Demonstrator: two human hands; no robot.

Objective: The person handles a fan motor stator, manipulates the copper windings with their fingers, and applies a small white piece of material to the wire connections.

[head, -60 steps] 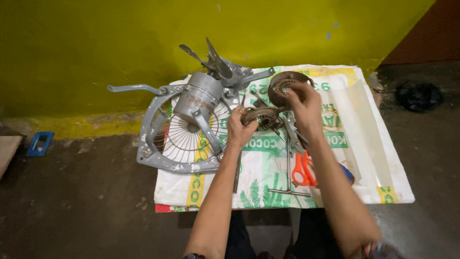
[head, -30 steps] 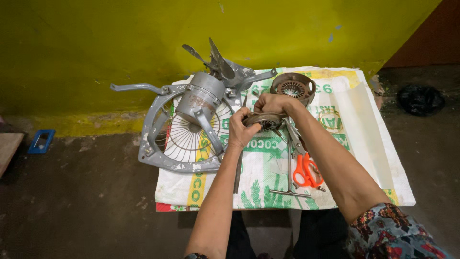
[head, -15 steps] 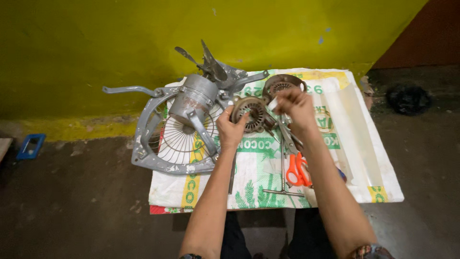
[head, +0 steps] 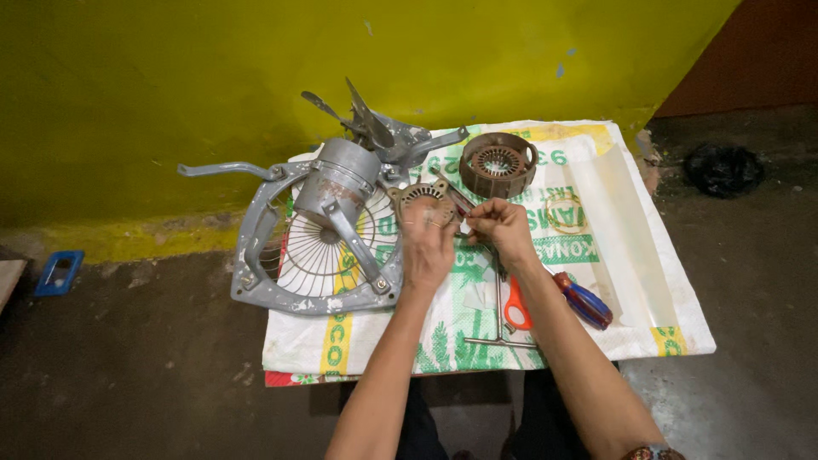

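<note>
Both hands meet mid-sack: the left hand (head: pixel 426 243) grips a round motor end cover (head: pixel 423 201), and the right hand (head: pixel 503 230) pinches a small pale part beside it. A grey fan frame (head: pixel 281 255) crowds the left; a stator ring (head: pixel 498 163) lies farther off, and orange scissors (head: pixel 516 308) and a screwdriver (head: pixel 584 300) lie nearer.

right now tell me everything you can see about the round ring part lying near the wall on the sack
The ring part is a thick round metal ring, rusty brown outside, with a pale slotted core around a central opening. It looks worn and dirty. It lies flat, opening upward, on the white printed sack near the yellow wall, right of the grey fan frame. Neither hand touches it; the right hand and left hand work just in front of it, the left on a smaller round plate.
</note>
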